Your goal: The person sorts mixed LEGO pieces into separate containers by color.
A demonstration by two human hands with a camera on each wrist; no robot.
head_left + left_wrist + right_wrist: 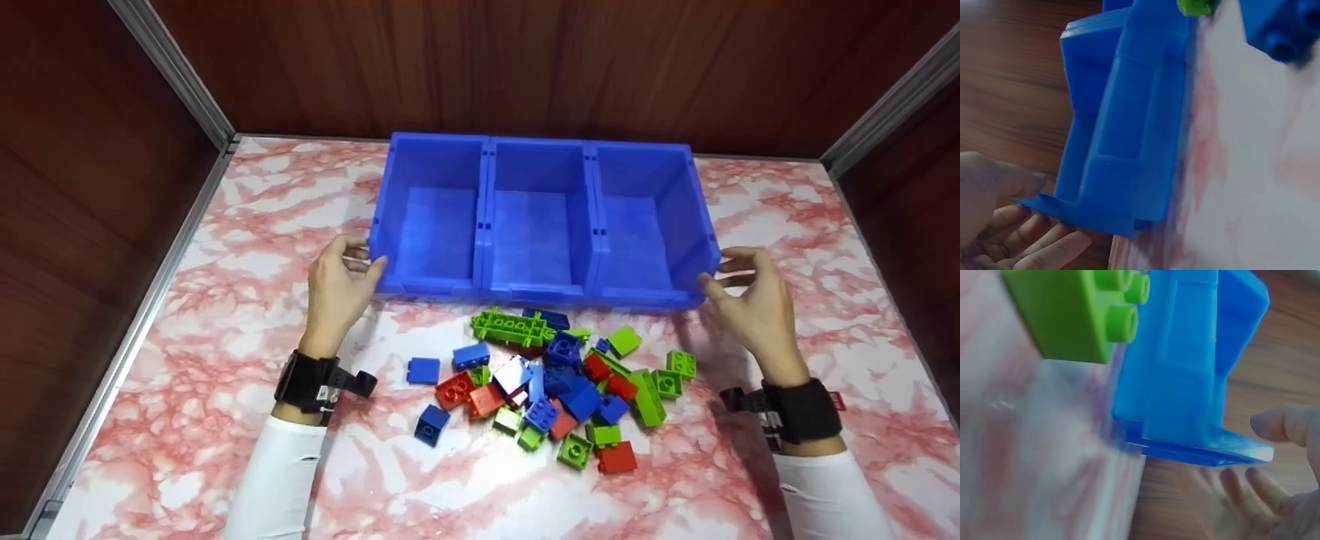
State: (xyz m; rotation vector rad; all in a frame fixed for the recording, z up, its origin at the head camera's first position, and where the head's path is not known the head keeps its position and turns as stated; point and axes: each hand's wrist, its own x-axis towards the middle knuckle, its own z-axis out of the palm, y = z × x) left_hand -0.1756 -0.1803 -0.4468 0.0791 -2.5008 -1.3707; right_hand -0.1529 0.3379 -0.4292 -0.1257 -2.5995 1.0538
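Bordering tabletop [420, 495] (red-marbled): brown panels [525, 67].

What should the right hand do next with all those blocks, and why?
I'd probably move the right hand off the blue bin and reach for the nearest green brick. All three compartments look empty, while the bricks lie in a loose pile in front. The right wrist view shows that thumb clear of the bin's wall, so letting go should be easy.

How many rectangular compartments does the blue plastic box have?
3: left compartment, middle compartment and right compartment, side by side in the blue plastic box. None seems hidden.
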